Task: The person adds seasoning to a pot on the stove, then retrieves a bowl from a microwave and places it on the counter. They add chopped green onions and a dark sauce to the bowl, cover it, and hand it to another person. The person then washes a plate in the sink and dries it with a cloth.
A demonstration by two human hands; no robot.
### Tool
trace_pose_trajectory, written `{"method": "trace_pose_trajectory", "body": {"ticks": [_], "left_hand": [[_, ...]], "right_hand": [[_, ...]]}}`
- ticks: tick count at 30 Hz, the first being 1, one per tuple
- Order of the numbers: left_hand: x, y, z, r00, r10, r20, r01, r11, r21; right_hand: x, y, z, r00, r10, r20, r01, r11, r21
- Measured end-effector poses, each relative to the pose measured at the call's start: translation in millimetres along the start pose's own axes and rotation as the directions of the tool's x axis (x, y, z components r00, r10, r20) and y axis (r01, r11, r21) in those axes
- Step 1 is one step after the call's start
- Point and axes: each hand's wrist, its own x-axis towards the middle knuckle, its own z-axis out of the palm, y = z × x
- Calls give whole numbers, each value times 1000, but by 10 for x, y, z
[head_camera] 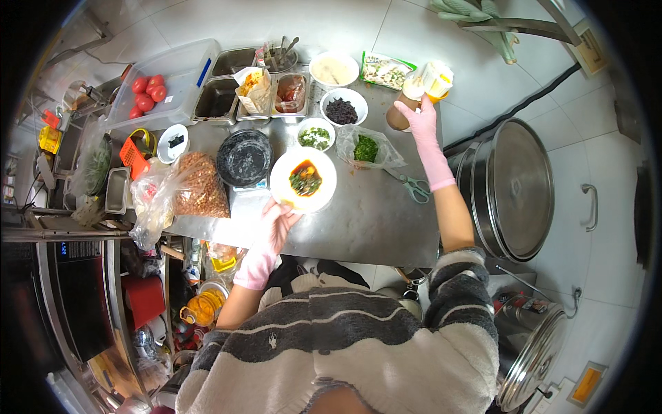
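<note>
Gloved in pink, my left hand (pixel 274 227) grips the near rim of a white bowl (pixel 280 178). Dark brown sauce and chopped greens (pixel 305 181) lie in the bowl. At the back right of the steel table, my right hand (pixel 425 127), also in a pink glove, is closed around a clear bottle (pixel 397 120) with brown contents and a pale top. Whether the bottle touches the table cannot be told. Close to it stands a white container (pixel 437 77) with yellow on it. An open plastic bag of chopped green herbs (pixel 365 147) lies between my hands.
Scissors (pixel 420 190) lie near the steel table's (pixel 362 222) right side. Behind the bowl are small bowls of scallions (pixel 314 137) and dark shreds (pixel 342 109). Left stand a black bowl on a scale (pixel 244 158) and a bag of peanuts (pixel 199 186). Large steel pots (pixel 522 191) stand right.
</note>
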Motion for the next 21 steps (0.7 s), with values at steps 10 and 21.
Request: {"method": "trace_pose_trajectory", "body": {"ticks": [10, 21], "left_hand": [[-483, -258, -1485, 943, -50, -329, 79, 994, 74], [-666, -454, -2076, 962, 28, -271, -55, 994, -92]], "right_hand": [[-128, 1599, 338, 947, 230, -226, -268, 951, -154], [-1144, 36, 87, 978, -116, -173, -2, 826, -563]]}}
